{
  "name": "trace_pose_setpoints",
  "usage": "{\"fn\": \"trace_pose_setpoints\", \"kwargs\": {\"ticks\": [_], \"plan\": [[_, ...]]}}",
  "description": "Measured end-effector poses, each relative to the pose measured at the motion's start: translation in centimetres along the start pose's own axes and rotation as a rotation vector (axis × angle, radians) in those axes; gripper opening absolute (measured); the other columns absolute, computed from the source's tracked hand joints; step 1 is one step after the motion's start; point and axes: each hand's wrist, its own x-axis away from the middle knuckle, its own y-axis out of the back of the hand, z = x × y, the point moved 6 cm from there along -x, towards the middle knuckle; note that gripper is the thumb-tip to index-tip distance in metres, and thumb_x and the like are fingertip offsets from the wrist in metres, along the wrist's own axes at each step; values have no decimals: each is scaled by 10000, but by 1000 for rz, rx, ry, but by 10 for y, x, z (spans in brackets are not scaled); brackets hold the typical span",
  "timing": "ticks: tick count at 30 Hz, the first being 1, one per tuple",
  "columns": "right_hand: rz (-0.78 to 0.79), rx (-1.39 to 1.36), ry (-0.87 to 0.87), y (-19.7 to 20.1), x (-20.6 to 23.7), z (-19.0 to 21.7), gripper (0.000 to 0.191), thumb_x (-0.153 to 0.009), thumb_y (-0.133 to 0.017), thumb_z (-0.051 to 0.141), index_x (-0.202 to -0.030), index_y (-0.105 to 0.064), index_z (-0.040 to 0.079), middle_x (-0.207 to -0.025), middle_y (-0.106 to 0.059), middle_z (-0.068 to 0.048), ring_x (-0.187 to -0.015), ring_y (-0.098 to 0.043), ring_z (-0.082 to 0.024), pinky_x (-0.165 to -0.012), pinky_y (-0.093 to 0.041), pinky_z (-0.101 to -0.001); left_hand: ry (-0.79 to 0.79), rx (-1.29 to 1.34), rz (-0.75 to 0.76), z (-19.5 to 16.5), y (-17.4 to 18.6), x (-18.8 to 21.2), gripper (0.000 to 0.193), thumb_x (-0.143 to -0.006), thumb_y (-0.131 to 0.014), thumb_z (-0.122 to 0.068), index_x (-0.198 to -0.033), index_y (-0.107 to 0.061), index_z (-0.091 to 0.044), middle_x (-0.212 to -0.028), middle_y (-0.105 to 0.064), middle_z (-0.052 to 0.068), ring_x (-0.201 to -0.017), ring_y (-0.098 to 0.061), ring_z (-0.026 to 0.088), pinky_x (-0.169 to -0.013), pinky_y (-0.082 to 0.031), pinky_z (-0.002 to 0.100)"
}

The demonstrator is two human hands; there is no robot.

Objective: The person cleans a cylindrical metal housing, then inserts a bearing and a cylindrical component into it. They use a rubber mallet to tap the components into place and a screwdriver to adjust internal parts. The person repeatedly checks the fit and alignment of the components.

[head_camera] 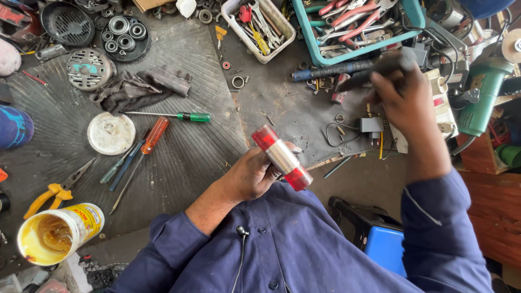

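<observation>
Your left hand (251,174) is closed around a silver cylinder (281,157) with red ends, and your right hand (404,97) grips a dark blurred tool (380,68).

Left hand (251,174) holds a silver cylinder with red ends (281,157), tilted, above the lap. Right hand (404,97) is raised over the dark ribbed mat (179,157), closed round a dark blurred tool (380,68) near the teal tool tray (309,32). Screwdrivers (154,134), yellow pliers (54,194) and an open grease tub (57,232) lie at left.
</observation>
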Motion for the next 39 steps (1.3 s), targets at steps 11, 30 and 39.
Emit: {"fn": "trace_pose_setpoints", "kwargs": {"ticks": [11, 30, 39], "plan": [[386, -1427, -874, -79, 153, -105, 452, -1013, -571, 491, -1118, -550, 52, -802, -586, -97, -708, -616, -235, -652, -545, -377, 34, 7, 28, -8, 3, -13, 341, -1034, -629, -74, -1345, -491, -105, -1191, -698, 114, -1037, -745, 309, -886, -616, 390], [280, 877, 696, -11, 90, 136, 346, -746, -822, 170, -1036, -676, 49, -839, -692, -99, -660, -664, -276, -576, -498, -384, 105, -21, 50, -2, 0, -8, 210, -1013, -654, -129, -1200, -576, -74, -1037, -720, 107, -961, -733, 317, -823, -589, 406], [371, 1107, 905, -29, 79, 142, 329, -859, -775, 309, -1093, -704, 89, -730, -646, -25, -582, -632, -183, -492, -461, -363, 178, -78, 63, 5, 1, -7, 188, -974, -673, -99, -1153, -615, -95, -1028, -736, 109, -964, -735, 324, -819, -594, 413]]}}
